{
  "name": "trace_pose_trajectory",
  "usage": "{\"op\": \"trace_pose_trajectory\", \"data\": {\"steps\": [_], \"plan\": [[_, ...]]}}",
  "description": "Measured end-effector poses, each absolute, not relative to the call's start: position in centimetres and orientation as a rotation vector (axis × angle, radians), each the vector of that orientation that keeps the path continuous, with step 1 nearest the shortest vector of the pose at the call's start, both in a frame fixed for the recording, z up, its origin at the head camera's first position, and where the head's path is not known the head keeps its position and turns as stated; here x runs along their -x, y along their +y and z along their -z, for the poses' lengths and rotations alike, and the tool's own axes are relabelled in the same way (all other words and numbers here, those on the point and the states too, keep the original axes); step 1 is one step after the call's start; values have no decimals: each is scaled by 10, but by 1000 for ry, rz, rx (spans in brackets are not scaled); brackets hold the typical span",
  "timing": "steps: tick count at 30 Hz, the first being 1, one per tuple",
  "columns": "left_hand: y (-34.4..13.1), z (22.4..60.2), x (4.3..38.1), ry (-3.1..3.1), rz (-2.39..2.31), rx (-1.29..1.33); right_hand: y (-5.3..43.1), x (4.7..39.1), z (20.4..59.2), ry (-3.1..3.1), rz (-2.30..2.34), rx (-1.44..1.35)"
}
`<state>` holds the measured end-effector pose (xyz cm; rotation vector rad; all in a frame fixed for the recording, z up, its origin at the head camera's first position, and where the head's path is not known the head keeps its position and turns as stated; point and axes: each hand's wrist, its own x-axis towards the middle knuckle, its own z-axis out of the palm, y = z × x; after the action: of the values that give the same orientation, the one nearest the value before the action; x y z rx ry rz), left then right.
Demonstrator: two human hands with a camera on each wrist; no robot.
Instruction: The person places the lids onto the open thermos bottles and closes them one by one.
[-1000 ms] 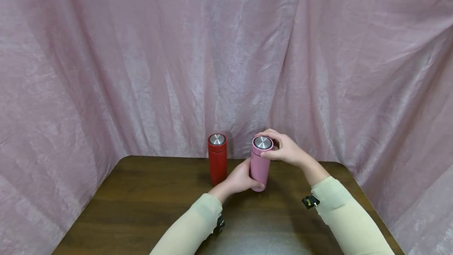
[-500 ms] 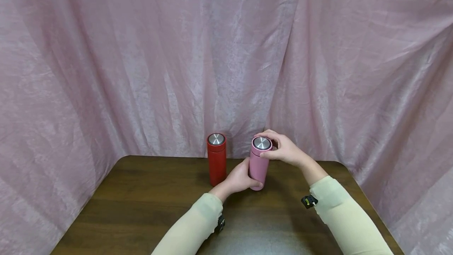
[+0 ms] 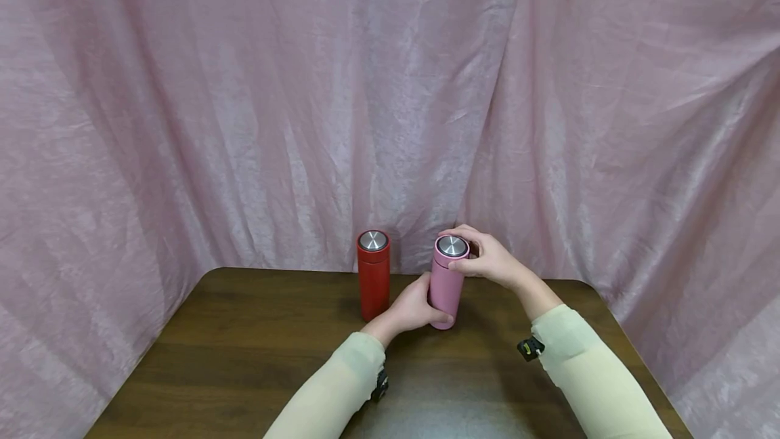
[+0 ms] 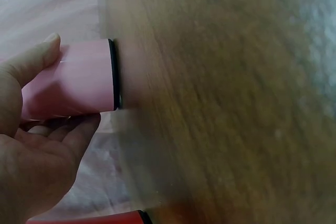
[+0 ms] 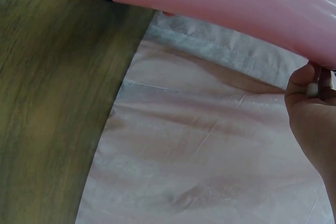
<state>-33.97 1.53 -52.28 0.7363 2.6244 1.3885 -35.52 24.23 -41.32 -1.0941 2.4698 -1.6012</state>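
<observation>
A pink thermos (image 3: 447, 288) with a brushed silver disc on its lid stands near the back of the table. My left hand (image 3: 409, 306) grips its lower body from the left, thumb in front. In the left wrist view, the black-edged base of the pink thermos (image 4: 79, 80) is close to the wood. Up at the lid, my right hand (image 3: 492, 261) pinches the rim between thumb and fingers from the right. Part of the right hand (image 5: 314, 109) shows at the right edge of the right wrist view.
A red thermos (image 3: 374, 284) of the same shape stands upright to the left, just behind my left wrist. The brown wooden table (image 3: 256, 330) ends at a pink curtain (image 3: 292, 120) hanging behind it.
</observation>
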Motion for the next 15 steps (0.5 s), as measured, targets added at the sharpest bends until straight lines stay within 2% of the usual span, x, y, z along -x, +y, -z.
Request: {"op": "trace_pose_trajectory", "data": {"steps": [15], "plan": [[5, 531, 329, 2619, -1409, -709, 242, 354, 431, 2411, 1688, 945]]}}
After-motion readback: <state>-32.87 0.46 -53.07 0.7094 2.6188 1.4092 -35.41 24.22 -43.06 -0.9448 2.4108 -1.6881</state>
